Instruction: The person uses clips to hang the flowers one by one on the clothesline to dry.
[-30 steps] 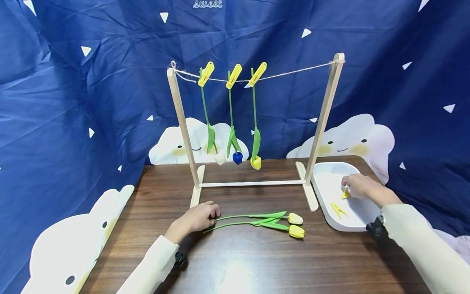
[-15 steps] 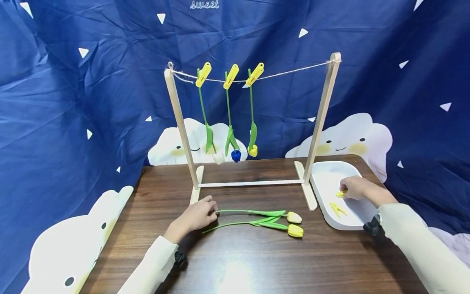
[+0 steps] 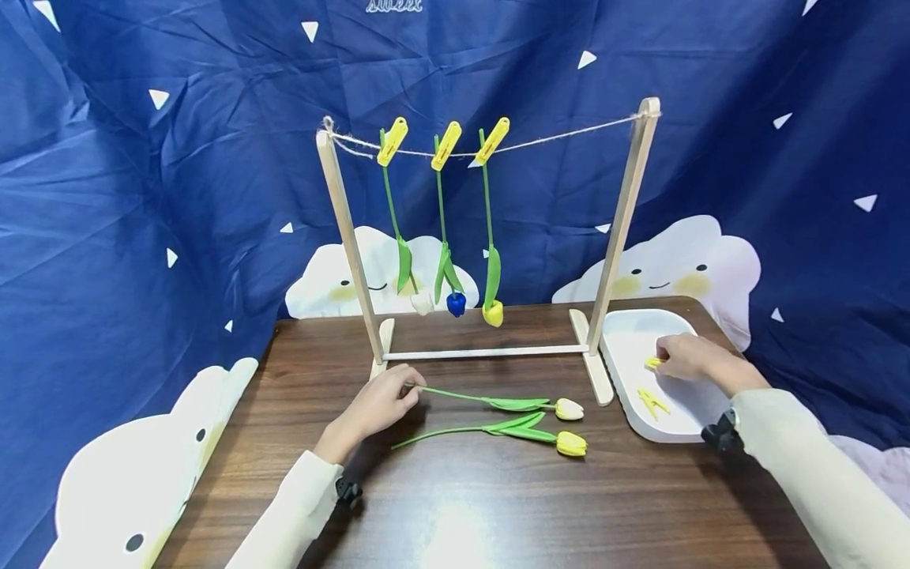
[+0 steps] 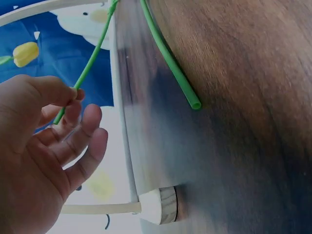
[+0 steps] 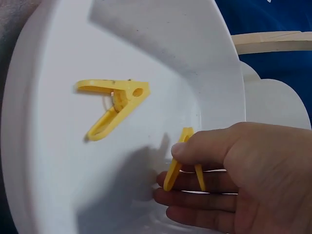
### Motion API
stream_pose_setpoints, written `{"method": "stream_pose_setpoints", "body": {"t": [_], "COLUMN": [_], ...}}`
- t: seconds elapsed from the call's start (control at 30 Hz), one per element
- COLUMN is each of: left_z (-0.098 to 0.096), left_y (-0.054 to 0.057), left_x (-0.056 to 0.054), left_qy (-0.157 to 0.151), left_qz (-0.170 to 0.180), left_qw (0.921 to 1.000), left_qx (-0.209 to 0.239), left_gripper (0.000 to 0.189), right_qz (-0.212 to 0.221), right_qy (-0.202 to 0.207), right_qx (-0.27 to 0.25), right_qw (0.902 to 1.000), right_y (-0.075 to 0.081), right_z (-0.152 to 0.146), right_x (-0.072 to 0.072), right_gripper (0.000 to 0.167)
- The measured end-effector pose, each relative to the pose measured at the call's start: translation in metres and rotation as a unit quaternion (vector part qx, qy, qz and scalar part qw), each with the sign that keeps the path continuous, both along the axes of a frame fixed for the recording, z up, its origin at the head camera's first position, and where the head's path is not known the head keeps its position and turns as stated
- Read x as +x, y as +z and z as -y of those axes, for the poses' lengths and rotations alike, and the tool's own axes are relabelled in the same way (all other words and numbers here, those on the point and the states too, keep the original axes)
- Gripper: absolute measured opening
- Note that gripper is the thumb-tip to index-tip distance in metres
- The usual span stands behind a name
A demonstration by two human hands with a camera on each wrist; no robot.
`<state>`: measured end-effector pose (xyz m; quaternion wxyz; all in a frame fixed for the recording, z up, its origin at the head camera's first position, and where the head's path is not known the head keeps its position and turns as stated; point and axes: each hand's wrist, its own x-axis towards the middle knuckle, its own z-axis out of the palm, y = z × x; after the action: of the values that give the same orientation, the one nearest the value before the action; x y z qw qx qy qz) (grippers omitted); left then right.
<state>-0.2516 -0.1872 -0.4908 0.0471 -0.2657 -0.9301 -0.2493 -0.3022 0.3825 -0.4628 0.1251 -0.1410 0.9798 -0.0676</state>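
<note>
My left hand (image 3: 377,401) pinches the stem end of a white tulip (image 3: 569,409) between thumb and index finger, the other fingers loosely curled. Nearer me a yellow tulip (image 3: 571,444) lies on the table, its bare stem end (image 4: 190,95) beside that hand in the left wrist view. Inside the white tray (image 3: 633,423) my right hand (image 3: 693,359) holds a yellow clothespin (image 5: 171,170) between thumb and fingers. A second clothespin (image 5: 119,100) lies on the tray's floor, apart from the hand.
Behind stands a wooden rack (image 3: 622,229) with a string (image 3: 562,136). Yellow clothespins hold a white tulip (image 3: 423,303), a blue tulip (image 3: 456,303) and a yellow tulip (image 3: 493,314) upside down from it. The brown table (image 3: 512,506) ends at a blue cloth backdrop.
My left hand has lifted the white tulip's stem end and shifted it away from the yellow tulip. My right hand has taken hold of the clothespin and moved slightly back and left.
</note>
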Motion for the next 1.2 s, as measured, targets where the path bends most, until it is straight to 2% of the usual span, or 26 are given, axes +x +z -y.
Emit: {"method": "stream_pose_setpoints", "body": {"t": [0.27, 0.37, 0.43, 0.5, 0.63, 0.77, 0.9, 1.07, 1.13, 1.2], "left_z": [-0.003, -0.006, -0.009, -0.012, -0.019, -0.027, -0.035, -0.043, -0.047, -0.05], "left_y": [0.004, 0.006, 0.007, 0.008, 0.011, 0.015, 0.02, 0.026, 0.029, 0.031], "left_x": [0.001, 0.0, 0.0, 0.0, 0.003, 0.003, 0.003, 0.001, 0.001, 0.001], "left_qy": [-0.006, -0.016, -0.021, -0.02, -0.004, -0.006, -0.04, -0.105, -0.116, -0.118], "left_qz": [0.009, 0.01, 0.027, 0.056, 0.12, 0.142, 0.147, 0.163, 0.162, 0.157], "left_qw": [0.9977, 0.9932, 0.9869, 0.9766, 0.9461, 0.9152, 0.889, 0.849, 0.8414, 0.8389], "left_qx": [0.067, 0.115, 0.158, 0.207, 0.301, 0.377, 0.432, 0.491, 0.502, 0.508], "left_gripper": [0.011, 0.012, 0.011, 0.011, 0.015, 0.017, 0.02, 0.025, 0.025, 0.026], "right_qz": [0.051, 0.054, 0.054, 0.053, 0.032, 0.005, 0.001, 0.011, 0.019, 0.017], "right_qy": [-0.039, -0.041, -0.041, -0.04, -0.03, -0.017, -0.014, -0.008, -0.01, -0.008], "right_qx": [-0.049, -0.062, -0.073, -0.084, -0.094, -0.091, -0.09, -0.096, -0.099, -0.101], "right_qw": [0.9967, 0.9957, 0.995, 0.9943, 0.9946, 0.9957, 0.9959, 0.9953, 0.9948, 0.9947], "right_y": [0.004, 0.003, 0.002, 0.001, 0.001, 0.004, 0.005, 0.003, 0.003, 0.004], "right_z": [0.003, 0.004, 0.004, 0.004, 0.006, 0.008, 0.008, 0.007, 0.007, 0.007], "right_x": [-0.004, -0.005, -0.005, -0.005, -0.005, -0.005, -0.006, -0.007, -0.007, -0.007], "right_gripper": [0.021, 0.024, 0.026, 0.025, 0.021, 0.018, 0.021, 0.031, 0.034, 0.032]}}
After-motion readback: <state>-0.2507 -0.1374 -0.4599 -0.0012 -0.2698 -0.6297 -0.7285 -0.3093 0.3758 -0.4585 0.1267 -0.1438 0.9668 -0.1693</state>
